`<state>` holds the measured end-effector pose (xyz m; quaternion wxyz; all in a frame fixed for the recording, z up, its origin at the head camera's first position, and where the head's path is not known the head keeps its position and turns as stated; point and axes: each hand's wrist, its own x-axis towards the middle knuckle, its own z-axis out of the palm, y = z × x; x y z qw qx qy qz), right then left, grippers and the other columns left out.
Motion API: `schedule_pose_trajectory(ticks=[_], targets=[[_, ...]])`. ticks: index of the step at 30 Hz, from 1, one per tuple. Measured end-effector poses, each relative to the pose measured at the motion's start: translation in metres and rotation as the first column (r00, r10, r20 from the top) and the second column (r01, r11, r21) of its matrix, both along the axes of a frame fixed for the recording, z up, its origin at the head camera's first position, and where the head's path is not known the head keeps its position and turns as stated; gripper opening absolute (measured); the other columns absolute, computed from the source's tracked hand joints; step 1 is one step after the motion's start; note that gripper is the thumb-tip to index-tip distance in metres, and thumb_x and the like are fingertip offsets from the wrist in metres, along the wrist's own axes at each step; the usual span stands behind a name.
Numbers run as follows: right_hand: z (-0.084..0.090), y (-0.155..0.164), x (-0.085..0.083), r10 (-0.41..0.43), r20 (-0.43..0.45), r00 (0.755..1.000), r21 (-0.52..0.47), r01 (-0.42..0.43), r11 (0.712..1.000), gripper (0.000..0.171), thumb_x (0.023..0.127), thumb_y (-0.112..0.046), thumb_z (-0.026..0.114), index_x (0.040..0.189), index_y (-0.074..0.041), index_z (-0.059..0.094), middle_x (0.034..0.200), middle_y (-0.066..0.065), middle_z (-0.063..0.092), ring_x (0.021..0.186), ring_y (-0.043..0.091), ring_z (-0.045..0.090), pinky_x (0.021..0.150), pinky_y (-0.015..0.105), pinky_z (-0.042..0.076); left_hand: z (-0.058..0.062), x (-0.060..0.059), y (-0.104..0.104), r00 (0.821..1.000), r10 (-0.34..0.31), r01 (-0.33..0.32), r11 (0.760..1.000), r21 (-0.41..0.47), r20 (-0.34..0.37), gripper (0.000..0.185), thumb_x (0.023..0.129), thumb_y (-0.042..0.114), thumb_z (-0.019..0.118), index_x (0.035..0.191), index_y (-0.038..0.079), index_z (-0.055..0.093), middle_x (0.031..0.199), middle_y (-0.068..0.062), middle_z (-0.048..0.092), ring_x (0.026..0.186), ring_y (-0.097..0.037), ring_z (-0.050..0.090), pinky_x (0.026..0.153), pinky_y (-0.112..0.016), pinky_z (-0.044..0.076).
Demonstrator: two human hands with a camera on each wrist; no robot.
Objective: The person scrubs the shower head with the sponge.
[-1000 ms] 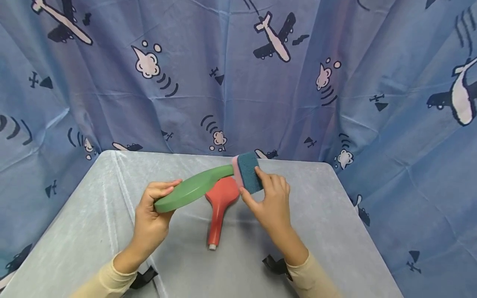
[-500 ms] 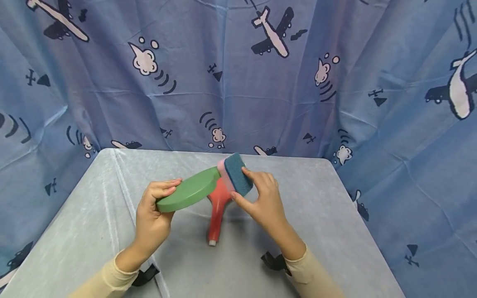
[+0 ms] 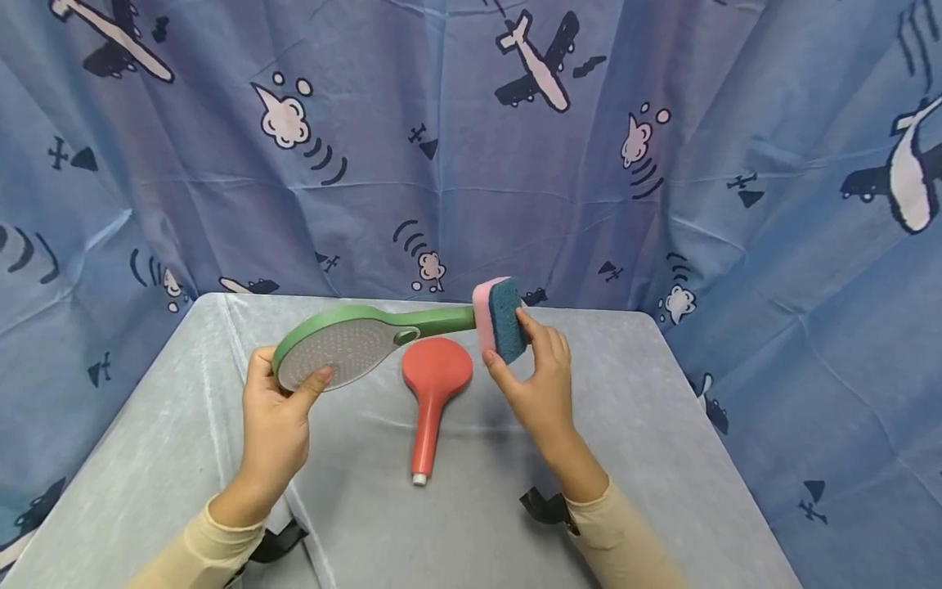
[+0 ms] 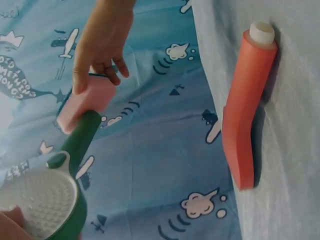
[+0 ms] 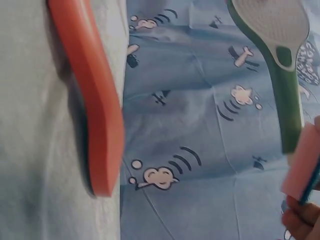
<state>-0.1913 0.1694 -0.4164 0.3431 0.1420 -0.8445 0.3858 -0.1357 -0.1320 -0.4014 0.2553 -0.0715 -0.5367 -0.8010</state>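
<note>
My left hand (image 3: 275, 409) grips the round head of a green shower head (image 3: 346, 348), held above the table with its grey spray face turned toward me; it also shows in the left wrist view as the green shower head (image 4: 55, 200). My right hand (image 3: 533, 376) pinches a pink-and-teal sponge (image 3: 500, 319) against the end of the green handle (image 3: 441, 320). In the right wrist view the green shower head (image 5: 280, 35) and pink sponge (image 5: 302, 167) appear together. A red shower head (image 3: 430, 388) lies face down on the grey table (image 3: 662, 458) between my hands.
A blue curtain printed with aeroplanes (image 3: 471, 147) hangs close behind and beside the table. Black clips (image 3: 543, 507) sit near the table's front by my sleeves. The red shower head (image 4: 247, 110) lies flat in the left wrist view.
My left hand has turned the green shower head so its spray face points toward me and raised it. The sponge has slid outward along the handle to its far end.
</note>
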Motion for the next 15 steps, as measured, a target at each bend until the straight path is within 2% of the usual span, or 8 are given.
schedule_pose_trajectory(ticks=[3, 6, 10, 12, 15], targets=[[-0.005, -0.005, 0.001, -0.027, -0.129, 0.991, 0.05, 0.034, 0.998, 0.071, 0.085, -0.039, 0.08, 0.146, -0.013, 0.056, 0.117, 0.017, 0.06, 0.107, 0.034, 0.051, 0.095, 0.049, 0.04, 0.002, -0.001, 0.003, 0.989, -0.017, 0.005, 0.997, 0.08, 0.15, 0.035, 0.091, -0.02, 0.061, 0.11, 0.008, 0.051, 0.113, -0.006, 0.066, 0.102, -0.015, 0.07, 0.086, -0.026, 0.06], [-0.01, -0.01, 0.002, -0.057, -0.24, 0.969, 0.128, 0.089, 0.988, 0.073, 0.082, -0.041, 0.082, 0.144, -0.01, 0.058, 0.113, 0.02, 0.058, 0.103, 0.038, 0.051, 0.095, 0.055, 0.038, 0.002, 0.0, 0.005, 0.967, -0.078, 0.053, 0.993, 0.107, 0.243, 0.031, 0.095, -0.015, 0.059, 0.114, 0.007, 0.047, 0.114, -0.006, 0.065, 0.098, -0.013, 0.071, 0.083, -0.025, 0.06], [-0.016, -0.019, 0.004, -0.028, -0.336, 0.941, 0.249, 0.118, 0.961, 0.073, 0.081, -0.046, 0.081, 0.142, -0.011, 0.06, 0.111, 0.019, 0.058, 0.102, 0.038, 0.052, 0.096, 0.058, 0.037, 0.001, 0.004, 0.005, 0.936, -0.181, 0.162, 0.983, 0.087, 0.303, 0.03, 0.101, -0.004, 0.058, 0.123, 0.007, 0.042, 0.119, -0.004, 0.064, 0.098, -0.011, 0.072, 0.082, -0.025, 0.061], [-0.019, -0.024, 0.006, 0.032, -0.375, 0.926, 0.307, 0.092, 0.947, 0.072, 0.083, -0.047, 0.079, 0.141, -0.01, 0.06, 0.111, 0.02, 0.058, 0.103, 0.038, 0.053, 0.098, 0.06, 0.037, 0.0, 0.005, 0.004, 0.919, -0.235, 0.22, 0.972, 0.085, 0.316, 0.032, 0.102, 0.0, 0.057, 0.128, 0.008, 0.039, 0.122, -0.004, 0.063, 0.099, -0.012, 0.071, 0.083, -0.027, 0.061], [-0.022, -0.03, 0.01, 0.13, -0.437, 0.89, 0.367, 0.045, 0.929, 0.069, 0.085, -0.047, 0.074, 0.139, -0.007, 0.06, 0.111, 0.019, 0.059, 0.101, 0.036, 0.055, 0.097, 0.06, 0.039, -0.001, 0.005, 0.004, 0.897, -0.309, 0.289, 0.951, 0.109, 0.316, 0.037, 0.103, 0.002, 0.055, 0.135, 0.009, 0.037, 0.123, -0.003, 0.062, 0.098, -0.013, 0.071, 0.083, -0.027, 0.061]])
